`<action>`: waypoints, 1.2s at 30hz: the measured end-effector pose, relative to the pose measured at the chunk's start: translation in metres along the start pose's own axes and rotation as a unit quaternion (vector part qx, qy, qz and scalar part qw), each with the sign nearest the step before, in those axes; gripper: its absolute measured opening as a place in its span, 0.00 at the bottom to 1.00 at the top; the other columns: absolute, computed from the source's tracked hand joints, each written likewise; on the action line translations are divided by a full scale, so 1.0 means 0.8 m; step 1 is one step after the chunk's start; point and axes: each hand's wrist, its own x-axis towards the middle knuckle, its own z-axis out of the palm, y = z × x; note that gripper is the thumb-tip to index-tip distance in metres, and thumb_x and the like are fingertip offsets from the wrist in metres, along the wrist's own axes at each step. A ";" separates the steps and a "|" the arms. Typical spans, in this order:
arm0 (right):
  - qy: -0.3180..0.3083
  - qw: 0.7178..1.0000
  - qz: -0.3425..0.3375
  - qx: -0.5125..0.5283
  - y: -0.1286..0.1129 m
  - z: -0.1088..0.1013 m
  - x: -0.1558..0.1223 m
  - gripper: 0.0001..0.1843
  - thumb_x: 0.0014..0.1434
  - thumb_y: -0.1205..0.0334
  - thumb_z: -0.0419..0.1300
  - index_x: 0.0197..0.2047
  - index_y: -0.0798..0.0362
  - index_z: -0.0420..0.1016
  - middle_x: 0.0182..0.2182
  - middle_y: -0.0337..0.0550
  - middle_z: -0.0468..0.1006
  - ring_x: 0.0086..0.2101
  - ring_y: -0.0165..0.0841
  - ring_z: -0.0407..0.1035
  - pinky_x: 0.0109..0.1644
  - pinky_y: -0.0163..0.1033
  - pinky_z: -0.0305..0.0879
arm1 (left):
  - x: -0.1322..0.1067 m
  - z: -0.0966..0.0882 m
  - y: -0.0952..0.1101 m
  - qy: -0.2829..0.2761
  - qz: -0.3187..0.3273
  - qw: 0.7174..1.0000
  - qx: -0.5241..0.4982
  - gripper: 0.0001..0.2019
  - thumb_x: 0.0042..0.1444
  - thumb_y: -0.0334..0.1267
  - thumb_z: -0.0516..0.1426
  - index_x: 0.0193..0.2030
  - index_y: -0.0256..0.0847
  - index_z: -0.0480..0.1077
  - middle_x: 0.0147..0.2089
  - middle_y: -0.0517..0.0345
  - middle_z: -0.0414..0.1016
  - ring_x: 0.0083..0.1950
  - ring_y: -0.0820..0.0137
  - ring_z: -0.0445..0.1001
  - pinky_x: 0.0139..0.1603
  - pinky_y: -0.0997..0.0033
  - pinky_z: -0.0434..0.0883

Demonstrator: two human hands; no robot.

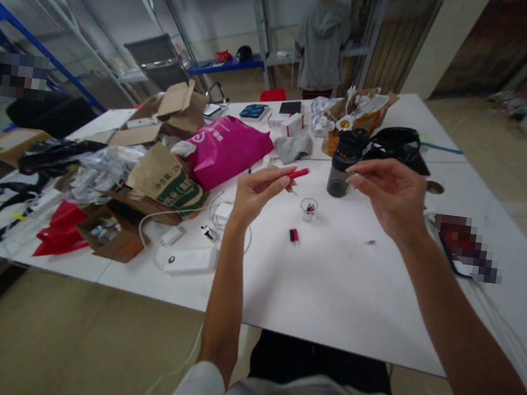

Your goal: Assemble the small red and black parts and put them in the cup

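My left hand [264, 191] pinches a slim red plastic sleeve [299, 174] between thumb and fingers, its tip pointing right. To the right, my right hand [392, 191] is raised in front of a dark water bottle [338, 180]. Its thumb and forefinger are pressed close together; whatever may be between them is too small to make out. Below and between both hands stands a small clear cup [308, 211] with little red and black pieces inside. A black and red pair of small sleeves [293, 235] lies nearer me. Off to the right rests a tiny metal piece [371, 241].
Left of my arm are a white box [191, 259], cables, a magenta bag [231, 149] and open cartons [114, 237]. A phone [466, 248] lies by my right forearm. Black plastic [397, 143] sits behind the bottle. Another person [321, 44] stands beyond the table.
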 end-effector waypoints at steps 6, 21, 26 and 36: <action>-0.054 0.994 -0.095 -0.017 -0.033 0.046 0.040 0.10 0.62 0.57 0.85 0.44 0.42 0.93 0.45 0.41 0.93 0.47 0.40 0.88 0.58 0.49 0.90 | 0.047 0.000 0.040 -0.038 0.038 0.997 0.053 0.14 0.66 0.50 0.78 0.55 0.52 0.93 0.44 0.51 0.92 0.40 0.66 0.86 0.44 0.64 0.83; -0.117 0.983 -0.075 -0.122 -0.002 0.037 0.049 0.07 0.67 0.53 0.82 0.47 0.35 0.93 0.48 0.39 0.92 0.50 0.46 0.86 0.59 0.56 0.88 | 0.059 -0.015 0.045 -0.083 0.047 0.989 0.112 0.12 0.65 0.45 0.79 0.54 0.53 0.93 0.45 0.52 0.93 0.45 0.64 0.88 0.51 0.61 0.86; -0.128 0.980 -0.072 -0.131 -0.002 0.036 0.050 0.06 0.68 0.54 0.81 0.48 0.35 0.93 0.48 0.38 0.92 0.50 0.46 0.86 0.58 0.56 0.88 | 0.058 -0.012 0.046 -0.085 0.052 0.986 0.134 0.12 0.66 0.45 0.78 0.55 0.54 0.93 0.45 0.54 0.93 0.45 0.64 0.88 0.51 0.62 0.86; -0.140 0.980 -0.083 -0.117 0.001 0.034 0.051 0.08 0.68 0.57 0.81 0.48 0.34 0.93 0.48 0.38 0.92 0.49 0.44 0.86 0.56 0.54 0.87 | 0.060 -0.016 0.040 -0.086 0.053 0.983 0.154 0.12 0.67 0.46 0.78 0.55 0.53 0.92 0.46 0.53 0.93 0.46 0.65 0.88 0.51 0.63 0.85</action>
